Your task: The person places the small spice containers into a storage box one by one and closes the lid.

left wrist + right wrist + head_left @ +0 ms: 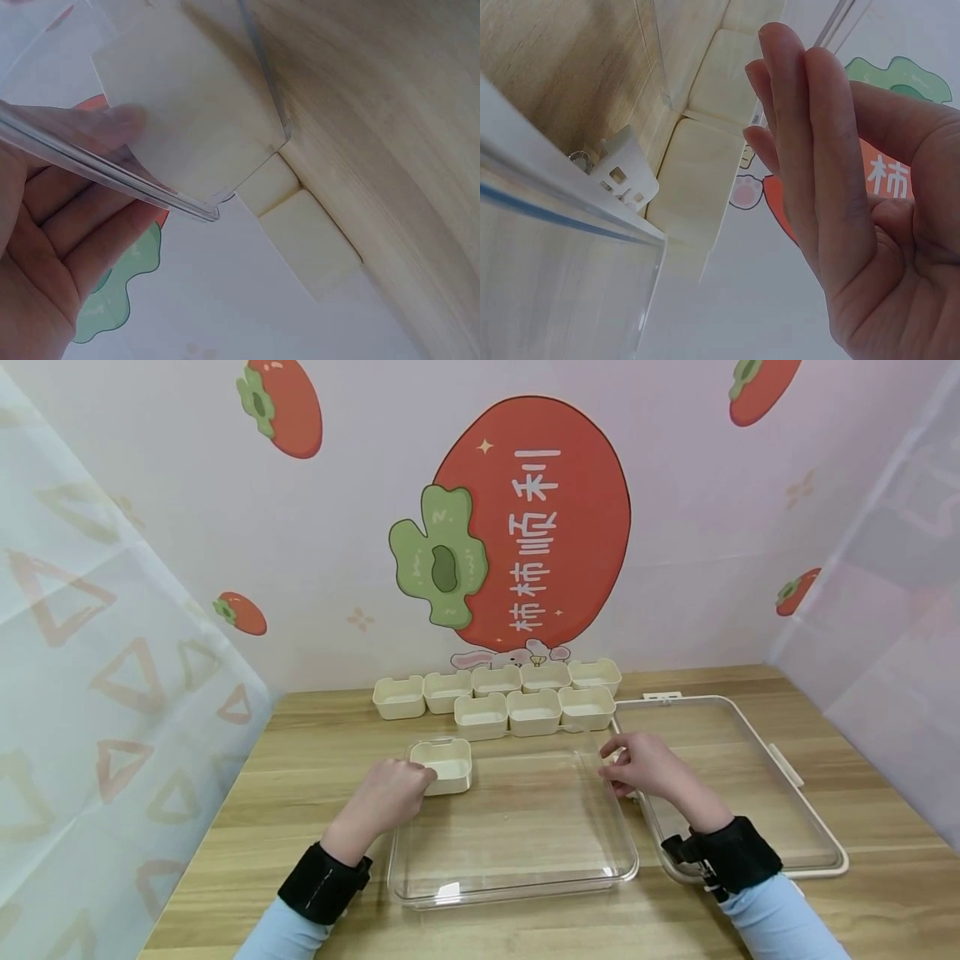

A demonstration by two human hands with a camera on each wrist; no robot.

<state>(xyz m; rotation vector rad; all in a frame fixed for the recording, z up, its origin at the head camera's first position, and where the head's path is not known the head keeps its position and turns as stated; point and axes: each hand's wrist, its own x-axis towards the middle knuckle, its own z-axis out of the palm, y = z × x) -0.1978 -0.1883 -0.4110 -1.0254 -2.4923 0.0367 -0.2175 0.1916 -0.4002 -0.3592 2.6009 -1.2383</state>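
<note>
Head view: the cream cup point(444, 767) stands in the clear tray point(517, 890), far left corner, just right of your left grip point(392, 792), which pinches it; left wrist: that grip meets its wall; right wrist: your farther right grip point(847, 217), loose, holds nothing

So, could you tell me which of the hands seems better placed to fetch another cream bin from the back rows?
Probably the right hand: it is empty and close to the rightmost front bin, while the left hand holds another bin in the clear box.
</note>
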